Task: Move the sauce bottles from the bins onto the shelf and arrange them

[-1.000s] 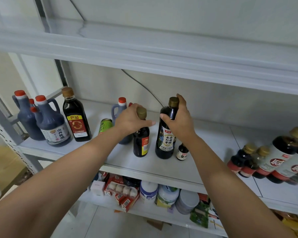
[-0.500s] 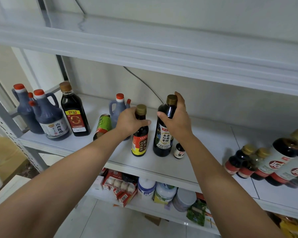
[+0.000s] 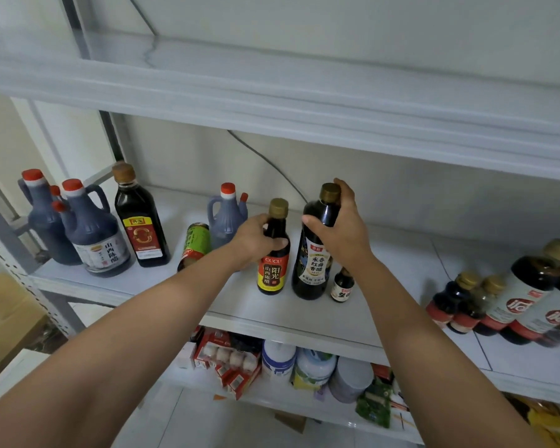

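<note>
White metal shelf [image 3: 411, 253], pale wall [image 3: 417, 202] behind, tiled floor [image 3: 191, 415] below. Left hand [image 3: 251, 238] grips short bottle [image 3: 273, 273], label "CUCU"; right hand [image 3: 345, 236] grips neck of tall dark bottle [image 3: 312, 266]. Both bottles upright mid-shelf, just beside each other

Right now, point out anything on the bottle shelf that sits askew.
The green can leans tilted beside the blue jug, while the bottles around it stand upright. Nothing looks spilled.

The left hand [image 3: 253, 237] has turned the small bottle [image 3: 273, 273], label now facing out.
</note>
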